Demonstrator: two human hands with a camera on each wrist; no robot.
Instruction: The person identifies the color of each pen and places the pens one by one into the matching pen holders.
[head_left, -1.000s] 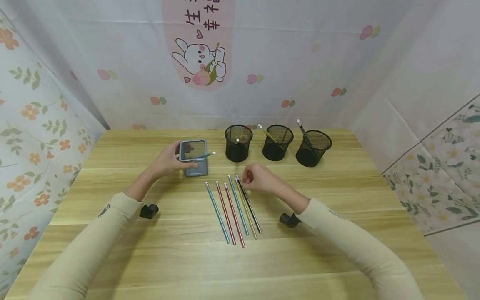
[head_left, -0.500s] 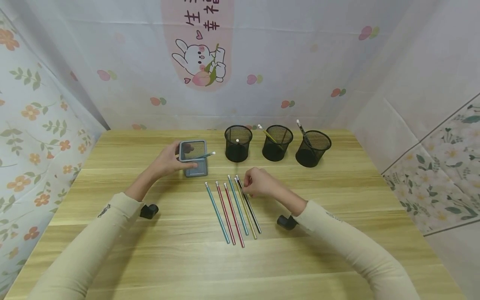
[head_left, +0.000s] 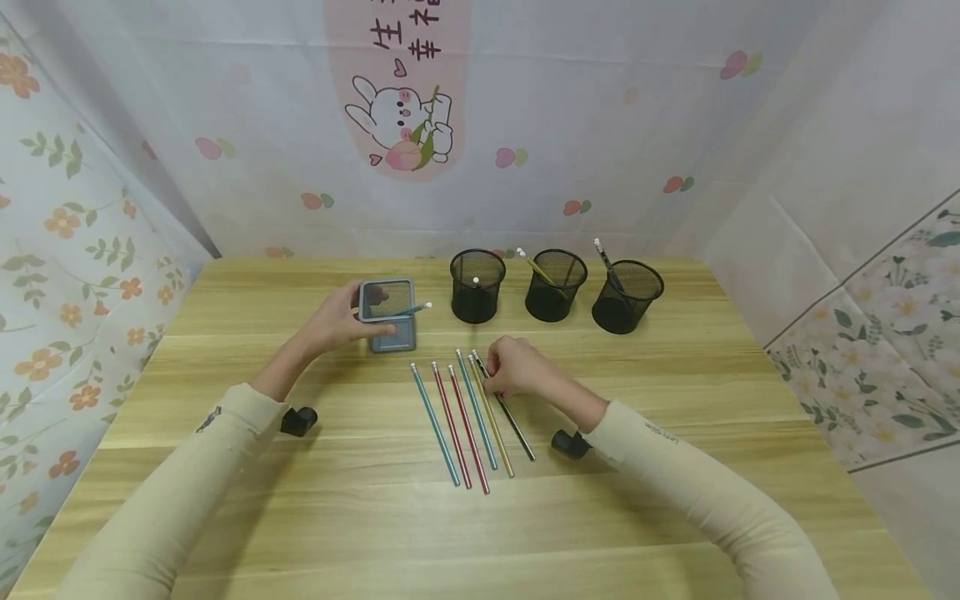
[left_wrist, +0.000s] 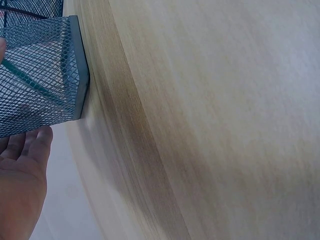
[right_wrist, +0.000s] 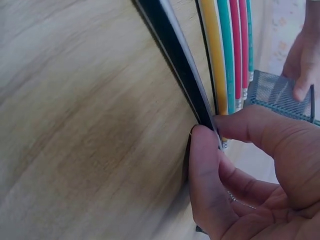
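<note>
My left hand (head_left: 333,321) grips a grey square mesh pen holder (head_left: 403,340), thumb along its near side; a blue pencil (head_left: 418,309) leans out of it. The mesh wall (left_wrist: 40,75) fills the upper left of the left wrist view, with the palm (left_wrist: 22,185) below. My right hand (head_left: 517,367) pinches a black pencil (head_left: 517,427) near its eraser end. In the right wrist view, thumb and forefinger close on the black pencil (right_wrist: 172,50). Left of it in the head view lie a gold pencil (head_left: 497,425), blue pencils (head_left: 435,425) and red pencils (head_left: 467,425), roughly parallel.
Three round black mesh pen holders stand along the back: the left cup (head_left: 474,307), the middle cup (head_left: 547,304) and the right cup (head_left: 617,315). Each holds a pencil. A patterned cloth (head_left: 570,125) rises behind the wooden table (head_left: 420,550).
My right hand has come down slightly onto the black pencil and pinches it. The pencil's lower end has swung right, away from the gold one. The left hand stays put on the grey holder.
</note>
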